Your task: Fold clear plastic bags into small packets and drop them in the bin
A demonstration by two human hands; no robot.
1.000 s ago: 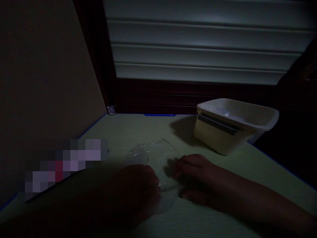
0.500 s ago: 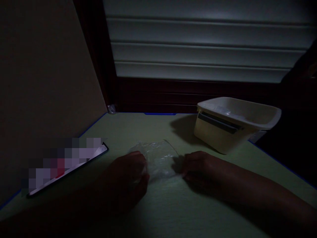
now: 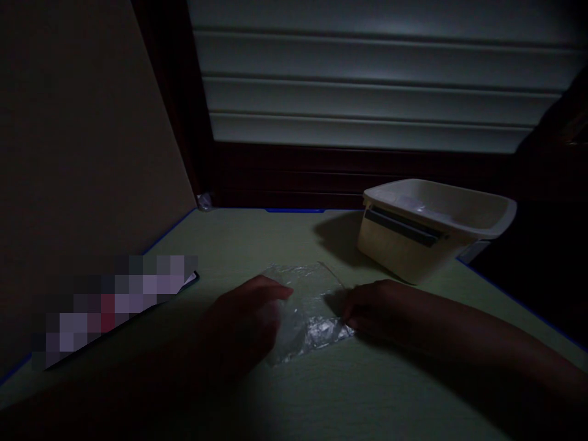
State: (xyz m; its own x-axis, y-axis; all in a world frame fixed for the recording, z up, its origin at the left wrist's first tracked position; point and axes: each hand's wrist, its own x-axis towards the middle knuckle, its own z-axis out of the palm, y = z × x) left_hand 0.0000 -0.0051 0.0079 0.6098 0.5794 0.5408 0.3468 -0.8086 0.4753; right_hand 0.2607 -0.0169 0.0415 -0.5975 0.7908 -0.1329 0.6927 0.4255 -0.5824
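A clear, crinkled plastic bag (image 3: 305,327) lies on the pale green tabletop (image 3: 321,392) between my two hands. At its left side is my left hand (image 3: 250,315), with the index finger stretched over the bag and the thumb apart below it. Nothing shows gripped in that hand, though its inner side is dark. My right hand (image 3: 367,305) has its fingers pinched together on the bag's right edge; the fingertips are partly in shadow.
A cream plastic bin (image 3: 395,251) with clear plastic inside stands at the back right. To the left lies a flat device (image 3: 195,278), its face mostly pixelated. A slatted panel (image 3: 358,131) rises behind the table, and a wall (image 3: 92,122) borders the left.
My left hand has opened from a closed grip, its index finger now extended. The bag's near part has spread toward me, flatter and wider. My right hand stays at the bag's right edge.
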